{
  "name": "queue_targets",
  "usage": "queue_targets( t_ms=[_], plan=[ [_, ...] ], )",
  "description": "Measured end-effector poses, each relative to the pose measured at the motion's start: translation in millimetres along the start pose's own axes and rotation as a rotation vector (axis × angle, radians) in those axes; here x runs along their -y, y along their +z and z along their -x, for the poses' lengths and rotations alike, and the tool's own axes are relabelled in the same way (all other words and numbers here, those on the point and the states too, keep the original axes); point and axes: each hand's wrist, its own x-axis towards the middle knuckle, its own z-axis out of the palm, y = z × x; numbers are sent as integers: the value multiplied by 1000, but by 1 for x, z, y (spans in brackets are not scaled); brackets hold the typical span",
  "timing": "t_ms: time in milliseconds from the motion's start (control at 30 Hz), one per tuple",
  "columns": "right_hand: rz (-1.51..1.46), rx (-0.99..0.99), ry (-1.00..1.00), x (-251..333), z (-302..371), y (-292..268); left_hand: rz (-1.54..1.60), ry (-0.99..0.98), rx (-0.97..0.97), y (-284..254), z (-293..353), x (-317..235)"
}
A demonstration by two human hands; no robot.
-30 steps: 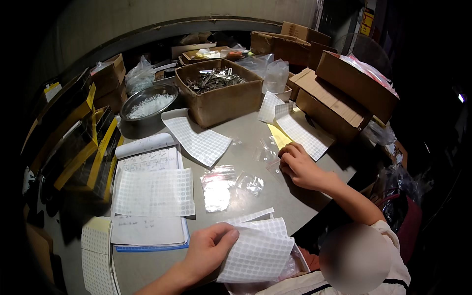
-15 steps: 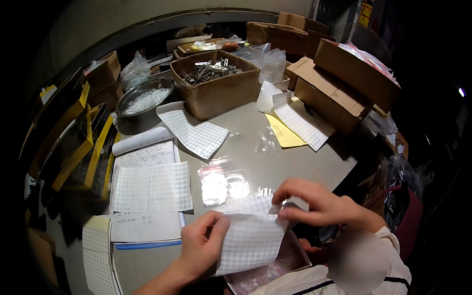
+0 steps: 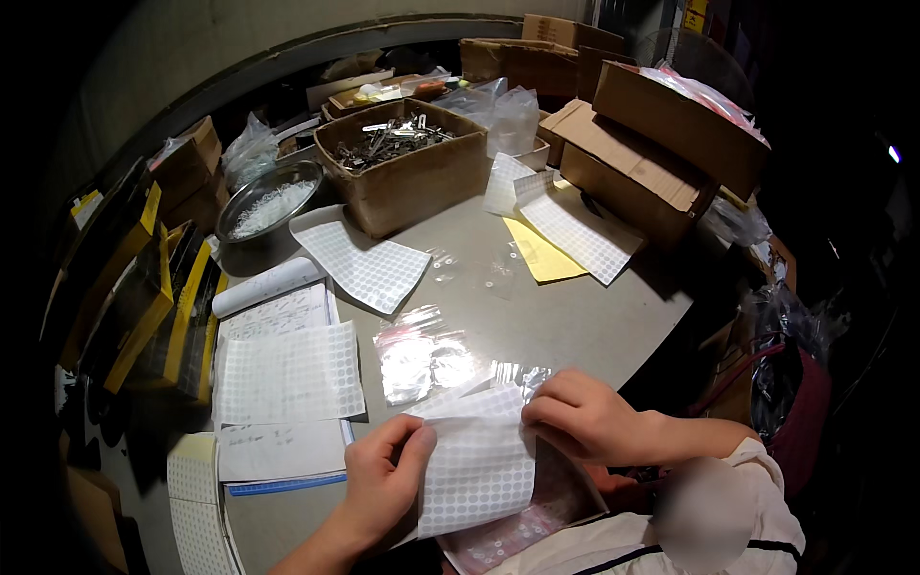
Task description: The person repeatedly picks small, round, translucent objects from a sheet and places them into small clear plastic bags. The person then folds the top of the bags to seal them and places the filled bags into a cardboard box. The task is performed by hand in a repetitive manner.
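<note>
Between my hands, above the near part of the table, is a pale sheet of round stickers [image 3: 476, 474], folded over at its upper edge. My left hand [image 3: 388, 470] pinches its left edge between thumb and fingers. At the upper right corner, the bent fingers of my right hand [image 3: 586, 412] are closed on the sheet's edge. Just beyond lie clear plastic zip bags [image 3: 417, 356], shining under the light. Partly hidden below the sheet is a box holding small clear bags with white rings [image 3: 513, 537].
An open notebook [image 3: 278, 450] with another sticker sheet [image 3: 292, 374] lies left. Farther back are a metal bowl of white bits [image 3: 271, 206], a carton of metal parts [image 3: 412, 182], sticker sheets [image 3: 364, 259] and yellow paper [image 3: 541, 251]. Cardboard boxes [image 3: 632, 182] stand back right.
My right hand has come down onto the sheet's upper right edge, and its fingers have closed. My left hand keeps its hold. The whole view has shifted slightly.
</note>
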Motion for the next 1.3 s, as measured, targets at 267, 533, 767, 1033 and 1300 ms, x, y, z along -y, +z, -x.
queue_targets(
  t_ms=[267, 533, 767, 1033, 1300],
  plan=[
    [-132, -56, 165, -74, -45, -37, 13, -46, 13, -2, -3, 5],
    [-56, 354, 355, -176, -135, -31, 46, -55, 31, -4, -2, 2],
    [219, 560, 666, -181, -150, -37, 19, -32, 33, -3, 1, 4],
    [-482, 345, 349, -73, -57, -44, 30, -12, -51, -2, 2, 7],
    [-574, 267, 392, -12, -6, -25, 98, 5, -31, 2, 0, 9]
  ],
)
